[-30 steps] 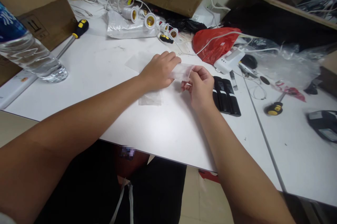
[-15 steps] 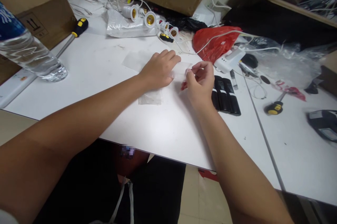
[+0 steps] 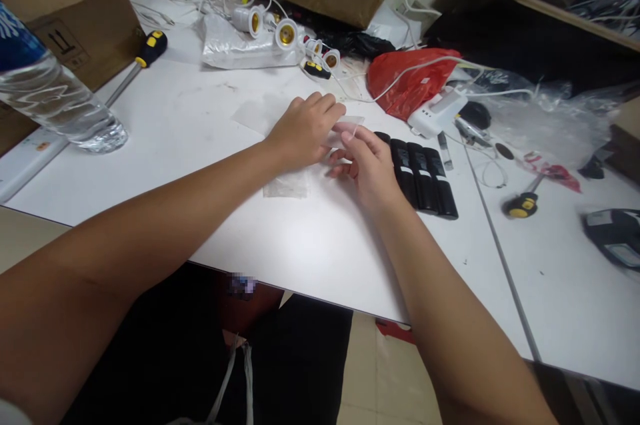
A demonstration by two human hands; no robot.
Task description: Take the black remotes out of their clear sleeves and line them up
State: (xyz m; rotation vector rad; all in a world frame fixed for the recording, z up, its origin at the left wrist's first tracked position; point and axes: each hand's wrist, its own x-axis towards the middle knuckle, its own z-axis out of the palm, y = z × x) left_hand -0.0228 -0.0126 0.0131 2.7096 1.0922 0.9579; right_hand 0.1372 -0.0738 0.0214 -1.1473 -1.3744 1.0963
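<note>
On the white counter point(image 3: 200, 118), the left hand point(image 3: 305, 128) lies flat, pressing down a clear plastic bag point(image 3: 349, 124) whose edge the right hand point(image 3: 367, 165) pinches, and a hard tug could tear the thin film or knock the black cylinders point(image 3: 423, 175) just beside it.

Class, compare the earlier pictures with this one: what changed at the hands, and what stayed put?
The right hand dropped from a raised pinch on the clear plastic bag and now lies low beside the left hand, grip unclear. The left hand kept pressing the bag; black cylinders and water bottle stayed.
</note>
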